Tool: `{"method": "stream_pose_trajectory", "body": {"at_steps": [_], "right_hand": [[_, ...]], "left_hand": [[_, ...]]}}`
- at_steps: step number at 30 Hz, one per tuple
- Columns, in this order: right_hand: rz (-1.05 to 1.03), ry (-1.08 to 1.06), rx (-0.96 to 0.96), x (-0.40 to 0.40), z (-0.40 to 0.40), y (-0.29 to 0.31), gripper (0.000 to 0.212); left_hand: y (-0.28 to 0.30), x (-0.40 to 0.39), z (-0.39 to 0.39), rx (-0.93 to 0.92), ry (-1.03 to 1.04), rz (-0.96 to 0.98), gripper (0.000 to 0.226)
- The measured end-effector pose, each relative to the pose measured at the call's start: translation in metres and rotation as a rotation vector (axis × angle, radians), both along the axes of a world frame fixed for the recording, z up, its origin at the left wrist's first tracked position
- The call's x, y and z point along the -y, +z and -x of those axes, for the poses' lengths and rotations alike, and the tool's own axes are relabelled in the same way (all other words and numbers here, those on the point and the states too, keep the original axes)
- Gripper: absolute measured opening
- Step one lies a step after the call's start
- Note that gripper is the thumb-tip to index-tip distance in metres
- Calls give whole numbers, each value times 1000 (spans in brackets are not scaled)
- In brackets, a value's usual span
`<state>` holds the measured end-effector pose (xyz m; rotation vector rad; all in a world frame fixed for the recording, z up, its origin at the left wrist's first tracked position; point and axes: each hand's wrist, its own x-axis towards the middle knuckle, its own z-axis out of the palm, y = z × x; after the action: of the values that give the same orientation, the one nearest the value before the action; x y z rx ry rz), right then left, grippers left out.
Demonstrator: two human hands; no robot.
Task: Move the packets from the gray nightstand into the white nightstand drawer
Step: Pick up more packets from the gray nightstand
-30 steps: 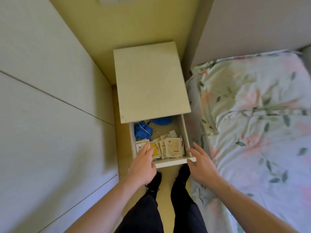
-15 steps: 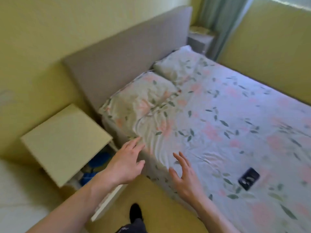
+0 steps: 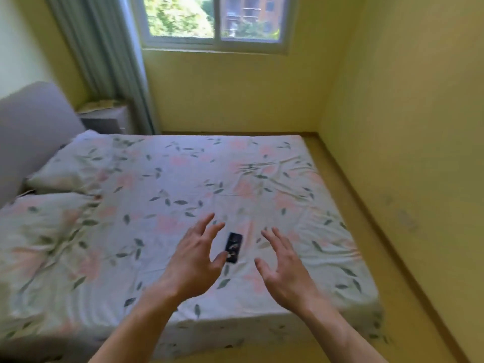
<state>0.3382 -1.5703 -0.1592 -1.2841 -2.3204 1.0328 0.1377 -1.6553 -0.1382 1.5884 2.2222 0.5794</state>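
The gray nightstand [image 3: 108, 121] stands at the far side of the bed, beside the curtain, with pale packets [image 3: 100, 105] lying on its top. My left hand [image 3: 197, 258] and my right hand [image 3: 284, 265] are held out over the bed, fingers spread, holding nothing. The white nightstand and its drawer are out of view.
A wide bed with a floral sheet [image 3: 183, 195] and two pillows [image 3: 65, 166] lies between me and the gray nightstand. A dark phone [image 3: 234, 247] lies on the sheet between my hands. A strip of floor [image 3: 366, 205] runs along the right wall, under the window [image 3: 213, 19].
My view has swung right from the open white drawer with packets across the bed to the far wall. Both hands left the drawer and now hover empty over the bed.
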Motion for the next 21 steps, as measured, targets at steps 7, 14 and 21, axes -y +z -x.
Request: {"method": "stream_pose_trajectory", "body": {"at_steps": [7,14,21], "right_hand": [[-22,-125,-76,-83,-116,25,62],[-20,-181,-57,-185,-202,40,62],[-43,-300,3,-299,-309,53,65]], "left_hand": [[22,-100,-91,-30,-194,-22,66],[20,-209,-154,-60,-241,-36,69],[16,-353,-247,-73,-361,-52,66]]}}
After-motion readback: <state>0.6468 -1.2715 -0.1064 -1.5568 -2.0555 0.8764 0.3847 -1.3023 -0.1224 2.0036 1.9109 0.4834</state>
